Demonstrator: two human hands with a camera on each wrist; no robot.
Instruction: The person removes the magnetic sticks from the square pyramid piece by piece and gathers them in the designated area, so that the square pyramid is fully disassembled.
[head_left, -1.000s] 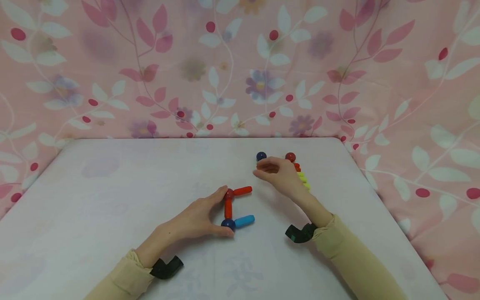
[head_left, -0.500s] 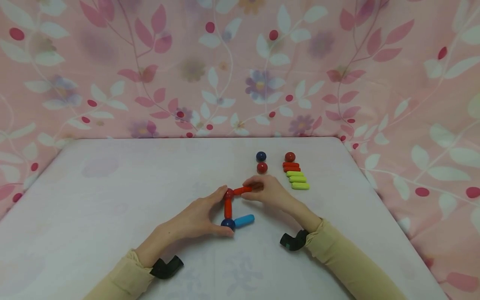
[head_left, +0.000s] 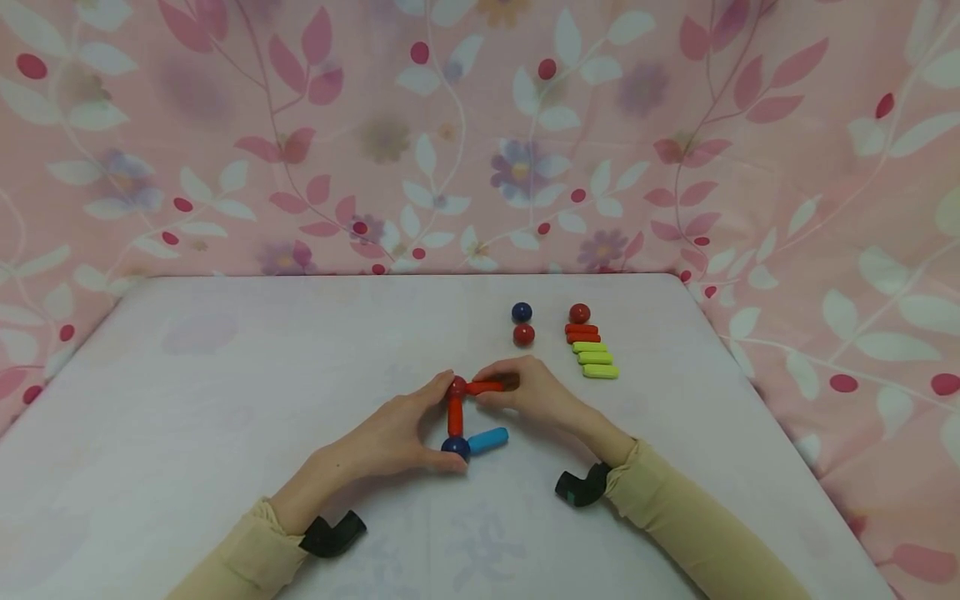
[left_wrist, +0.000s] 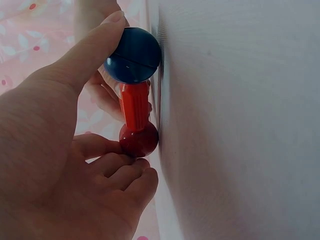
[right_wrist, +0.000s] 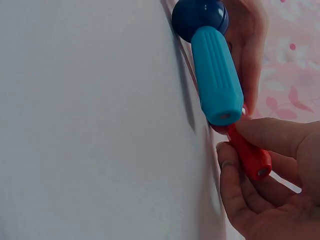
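A joined shape of balls and rods lies on the table in the head view: a red ball (head_left: 457,387), a red rod (head_left: 455,417), a dark blue ball (head_left: 454,448) and a light blue rod (head_left: 488,440) that sticks out to the right. My left hand (head_left: 386,435) holds it at both ends, thumb against the dark blue ball and fingers at the red one. A second red rod (right_wrist: 252,157) points right from the red ball. Thumb and fingers of my right hand (head_left: 536,393) pinch this rod, covering part of it.
Farther back on the table (head_left: 247,358) sit a loose dark blue ball (head_left: 522,312) and a red ball (head_left: 523,335). To their right are another red ball (head_left: 580,313), two red rods (head_left: 582,334) and several yellow-green rods (head_left: 595,358). Floral cloth (head_left: 450,167) hangs behind.
My right hand has come nearer and leftward from beside the loose balls and taken hold of the right-pointing red rod. That rod has swung slightly, its free end nearer me. The left hand stays put.
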